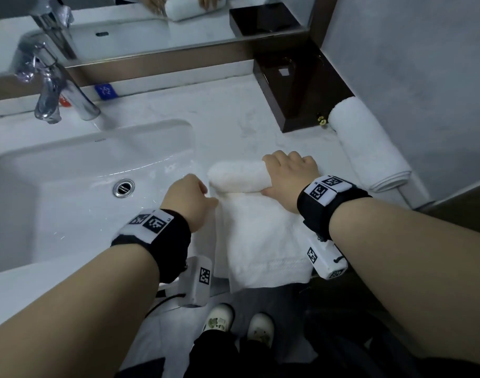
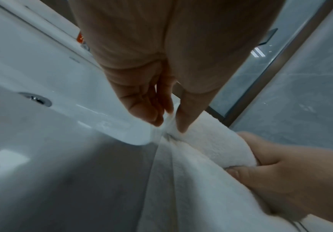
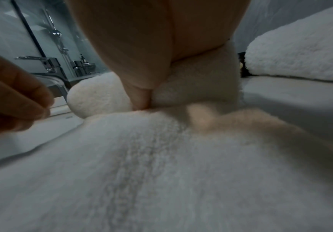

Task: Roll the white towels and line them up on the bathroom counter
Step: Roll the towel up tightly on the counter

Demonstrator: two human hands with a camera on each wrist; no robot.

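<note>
A white towel lies on the bathroom counter right of the sink, its far end wound into a thick roll. My right hand grips the right part of that roll, fingers curled over the top and thumb on the near side; the right wrist view shows the thumb dug in under the roll. My left hand is at the towel's left edge, where thumb and fingers pinch the hem beside the roll. One finished rolled towel lies by the right wall.
The white sink with its drain sits left of the towel, and a chrome faucet stands behind it. A dark brown box stands in the back right corner under the mirror. The towel's near end hangs over the counter's front edge.
</note>
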